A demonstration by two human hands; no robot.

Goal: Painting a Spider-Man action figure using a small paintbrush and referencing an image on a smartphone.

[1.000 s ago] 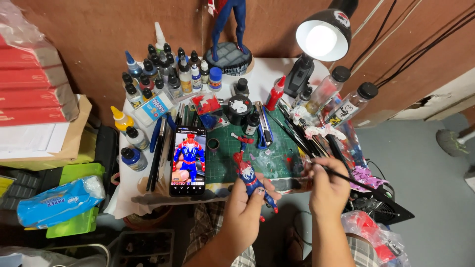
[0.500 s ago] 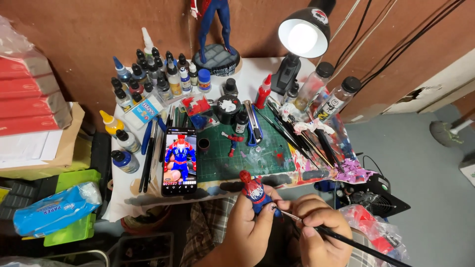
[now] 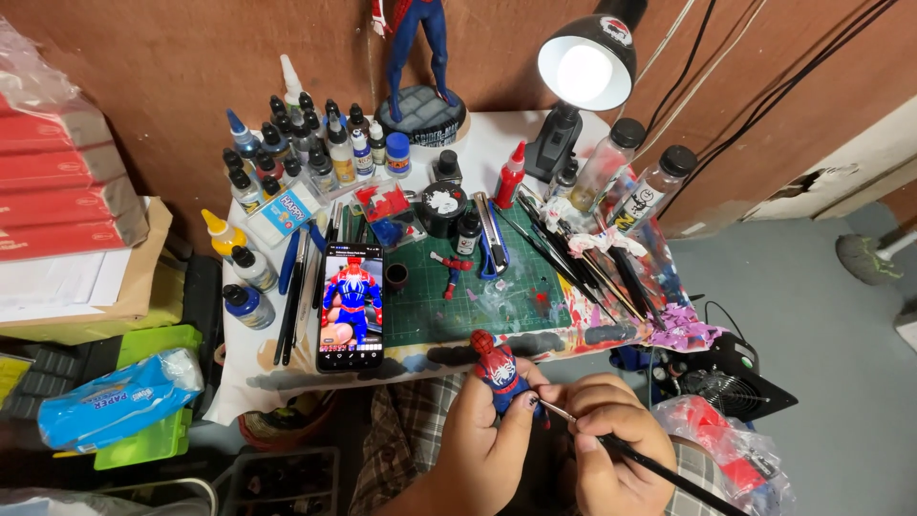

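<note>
Drawn below the table edge [image 3: 573, 346], both hands grip: left [image 3: 487, 430] figurine [image 3: 497, 368], right [image 3: 611, 444] paintbrush [image 3: 659, 468]

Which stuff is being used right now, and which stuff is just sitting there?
In use: small red and blue figure in the left hand; thin paintbrush in the right hand.

Just sitting there: phone, green cutting mat, paint bottles, lit lamp, big statue.

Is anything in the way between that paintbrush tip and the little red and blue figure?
Nothing visible. The right hand holds the paintbrush with its tip right at the small figure, gripped in the left hand. Both are below the desk edge.
</note>
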